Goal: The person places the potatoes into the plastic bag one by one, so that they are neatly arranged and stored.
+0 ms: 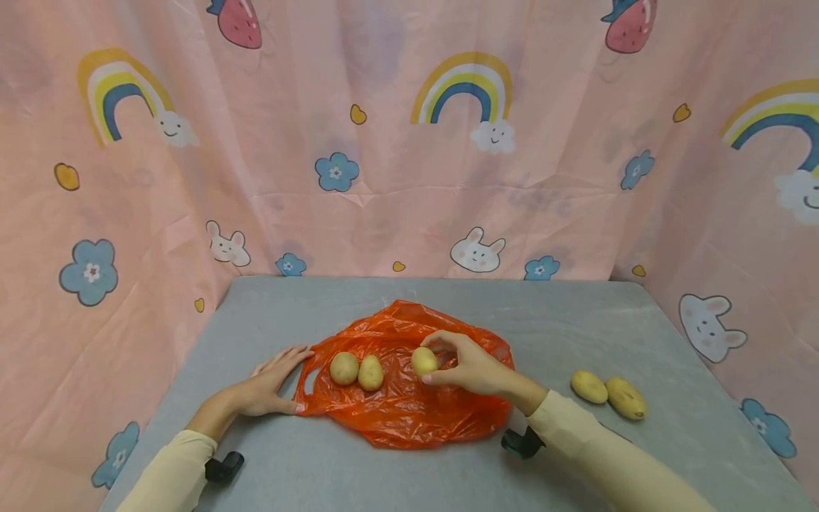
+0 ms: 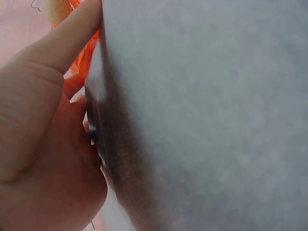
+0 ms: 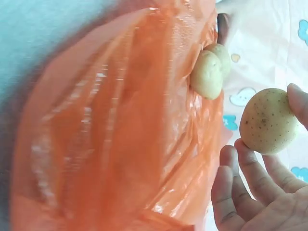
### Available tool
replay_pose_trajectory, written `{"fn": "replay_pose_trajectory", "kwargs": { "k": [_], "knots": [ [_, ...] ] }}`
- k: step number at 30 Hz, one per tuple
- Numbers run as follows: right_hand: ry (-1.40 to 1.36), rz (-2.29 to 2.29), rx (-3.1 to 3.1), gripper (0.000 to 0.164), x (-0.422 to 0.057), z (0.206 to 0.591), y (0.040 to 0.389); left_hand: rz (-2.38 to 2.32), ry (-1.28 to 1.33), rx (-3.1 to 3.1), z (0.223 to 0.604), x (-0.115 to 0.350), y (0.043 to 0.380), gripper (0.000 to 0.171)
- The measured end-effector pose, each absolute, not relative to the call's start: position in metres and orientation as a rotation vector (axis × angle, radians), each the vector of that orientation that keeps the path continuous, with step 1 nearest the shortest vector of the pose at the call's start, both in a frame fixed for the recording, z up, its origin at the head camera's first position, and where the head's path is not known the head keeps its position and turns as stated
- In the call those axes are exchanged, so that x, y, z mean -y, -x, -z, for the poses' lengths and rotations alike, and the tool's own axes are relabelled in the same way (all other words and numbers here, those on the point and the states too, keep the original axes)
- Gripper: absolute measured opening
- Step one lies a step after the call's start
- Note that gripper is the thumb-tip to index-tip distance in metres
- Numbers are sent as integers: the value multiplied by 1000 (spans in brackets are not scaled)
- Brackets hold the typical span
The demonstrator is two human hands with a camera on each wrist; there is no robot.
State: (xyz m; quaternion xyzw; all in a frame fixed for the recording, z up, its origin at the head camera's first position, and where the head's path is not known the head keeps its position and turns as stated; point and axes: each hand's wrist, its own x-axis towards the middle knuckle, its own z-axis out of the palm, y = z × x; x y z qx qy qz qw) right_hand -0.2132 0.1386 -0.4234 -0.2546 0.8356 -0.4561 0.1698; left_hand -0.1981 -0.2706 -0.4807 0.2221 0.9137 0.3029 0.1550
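"Head view: what does the right hand [image 1: 466, 364] have?"

"A small round potato [image 1: 424, 362], pinched between thumb and fingertips over the orange plastic bag [image 1: 412, 419]. The right wrist view shows it clear of the plastic."

"And the left hand [image 1: 271, 385]?"

"It holds nothing. Its fingers stretch out wide, fingertips and thumb touching the bag's left edge, beside the handle loop."

"Any other potatoes?"

"A rounder potato [image 1: 344, 368] and a pear-shaped potato [image 1: 371, 373] lie side by side on the bag, left of the pinched one. Two longer potatoes [image 1: 625, 398] rest together on the grey table [image 1: 281, 313], well apart, beyond the right forearm."
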Motion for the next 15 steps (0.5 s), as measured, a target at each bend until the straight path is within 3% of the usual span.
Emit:
{"fn": "replay_pose_trajectory", "kwargs": {
  "k": [15],
  "knots": [
    [644,1140,-2329,43,-107,419,233,-866,-637,-2621,487,274,200,101]
  ]
}}
